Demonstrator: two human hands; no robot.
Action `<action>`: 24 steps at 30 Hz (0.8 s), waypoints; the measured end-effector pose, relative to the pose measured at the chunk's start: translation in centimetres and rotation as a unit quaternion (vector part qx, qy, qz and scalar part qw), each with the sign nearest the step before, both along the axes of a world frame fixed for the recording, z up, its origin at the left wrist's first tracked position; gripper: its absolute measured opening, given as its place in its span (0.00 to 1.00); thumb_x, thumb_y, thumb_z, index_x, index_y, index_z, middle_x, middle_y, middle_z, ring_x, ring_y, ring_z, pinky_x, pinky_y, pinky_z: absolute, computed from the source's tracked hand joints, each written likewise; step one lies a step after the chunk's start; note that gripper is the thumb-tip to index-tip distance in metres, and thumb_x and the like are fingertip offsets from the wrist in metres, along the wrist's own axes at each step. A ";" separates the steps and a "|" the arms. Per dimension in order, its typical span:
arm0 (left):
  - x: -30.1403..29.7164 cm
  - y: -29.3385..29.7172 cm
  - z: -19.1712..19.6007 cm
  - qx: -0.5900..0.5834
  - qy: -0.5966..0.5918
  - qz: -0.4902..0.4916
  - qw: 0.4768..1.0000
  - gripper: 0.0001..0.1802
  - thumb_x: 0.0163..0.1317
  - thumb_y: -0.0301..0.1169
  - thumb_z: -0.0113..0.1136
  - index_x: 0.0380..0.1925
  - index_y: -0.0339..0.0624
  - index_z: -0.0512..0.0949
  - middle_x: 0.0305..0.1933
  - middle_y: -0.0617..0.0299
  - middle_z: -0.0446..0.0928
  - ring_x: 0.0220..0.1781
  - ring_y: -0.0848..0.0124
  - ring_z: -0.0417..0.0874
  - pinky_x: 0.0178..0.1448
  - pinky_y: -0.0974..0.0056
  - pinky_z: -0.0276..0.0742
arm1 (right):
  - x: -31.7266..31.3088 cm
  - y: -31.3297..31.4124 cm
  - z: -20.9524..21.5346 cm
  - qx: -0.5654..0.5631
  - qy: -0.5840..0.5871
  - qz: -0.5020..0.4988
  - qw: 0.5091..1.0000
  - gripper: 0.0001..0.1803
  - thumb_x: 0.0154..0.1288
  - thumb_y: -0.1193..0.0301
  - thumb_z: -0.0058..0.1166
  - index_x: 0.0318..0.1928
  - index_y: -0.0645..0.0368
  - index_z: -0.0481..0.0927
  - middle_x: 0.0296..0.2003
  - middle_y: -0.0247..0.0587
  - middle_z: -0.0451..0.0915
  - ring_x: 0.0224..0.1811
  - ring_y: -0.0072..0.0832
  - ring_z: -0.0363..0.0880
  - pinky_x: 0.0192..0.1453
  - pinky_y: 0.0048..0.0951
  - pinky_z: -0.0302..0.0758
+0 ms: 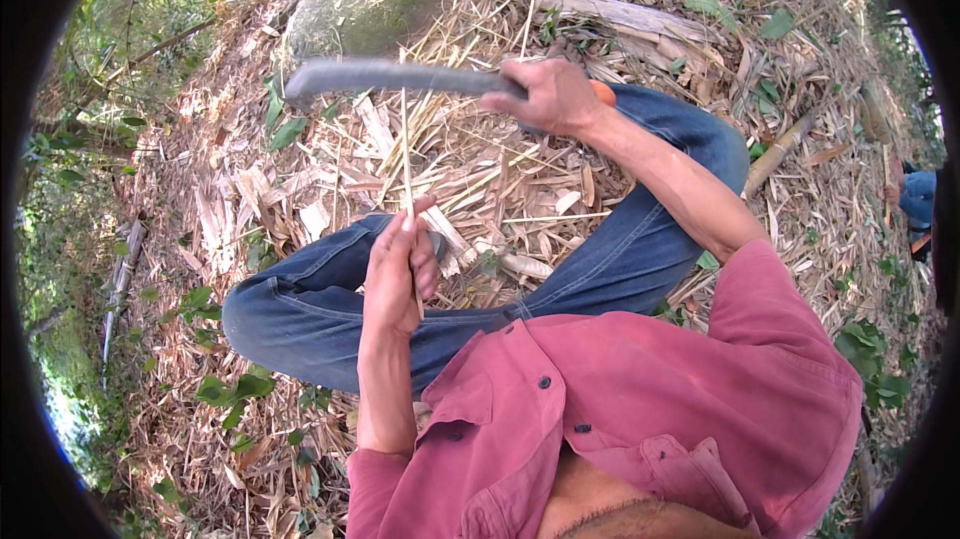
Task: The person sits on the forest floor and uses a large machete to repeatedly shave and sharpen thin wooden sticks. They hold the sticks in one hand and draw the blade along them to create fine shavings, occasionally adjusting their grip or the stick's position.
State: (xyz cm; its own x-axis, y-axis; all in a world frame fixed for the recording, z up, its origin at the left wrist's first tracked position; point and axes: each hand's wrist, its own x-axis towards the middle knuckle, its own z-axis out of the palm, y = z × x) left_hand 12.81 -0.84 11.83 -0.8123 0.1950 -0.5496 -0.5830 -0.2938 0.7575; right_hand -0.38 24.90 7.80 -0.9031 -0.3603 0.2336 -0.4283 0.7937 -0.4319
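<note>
My left hand (396,267) is closed round a thin, pale strip of split wood or bamboo (405,154), above my folded left leg. The strip points away from me, and its short lower end shows below my palm. Farther off, my right hand (553,99) grips a machete by its handle, whose orange end (603,93) sticks out behind the fist. Its long grey blade (400,77) lies crosswise, pointing left, slightly smeared by motion. The far end of the strip reaches the blade's lower edge; whether they touch I cannot tell.
Wood shavings and dry strips (480,179) cover the ground between my crossed legs (620,249). A mossy rock (365,9) sits far left, a weathered log (635,19) far right. A branch (783,154) lies beyond my right knee. Part of another person (918,199) shows at the right edge.
</note>
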 end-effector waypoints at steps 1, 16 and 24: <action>-0.5 0.1 0.1 0.000 0.003 0.000 1.000 0.19 0.72 0.36 0.42 0.57 0.37 0.68 0.19 0.74 0.55 0.14 0.85 0.53 0.15 0.78 0.50 | 1.0 -0.7 0.7 0.028 -0.031 0.032 0.999 0.35 0.59 0.33 0.43 0.26 0.56 0.73 0.13 0.37 0.72 0.15 0.32 0.75 0.20 0.36 0.71; 1.5 0.2 1.2 -0.063 0.040 0.001 0.997 0.20 0.73 0.37 0.40 0.58 0.38 0.68 0.17 0.76 0.54 0.12 0.88 0.51 0.12 0.80 0.48 | -0.2 -1.0 0.2 0.090 0.015 0.056 0.994 0.38 0.57 0.30 0.40 0.28 0.56 0.75 0.15 0.39 0.75 0.17 0.35 0.78 0.23 0.37 0.73; 3.1 -0.7 0.6 0.024 0.004 0.018 1.000 0.20 0.73 0.36 0.39 0.62 0.45 0.64 0.17 0.75 0.54 0.12 0.86 0.52 0.13 0.79 0.48 | -3.3 2.6 0.1 0.034 -0.064 -0.069 0.995 0.40 0.57 0.27 0.35 0.27 0.53 0.77 0.11 0.28 0.70 0.13 0.19 0.72 0.16 0.31 0.70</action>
State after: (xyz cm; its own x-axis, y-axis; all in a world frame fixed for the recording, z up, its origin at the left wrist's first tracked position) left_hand 15.91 -1.50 12.47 -0.8242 0.1910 -0.5331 -0.5646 -0.3505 0.7472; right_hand -3.64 27.51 7.92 -0.9656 -0.2427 0.0935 -0.2593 0.8704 -0.4186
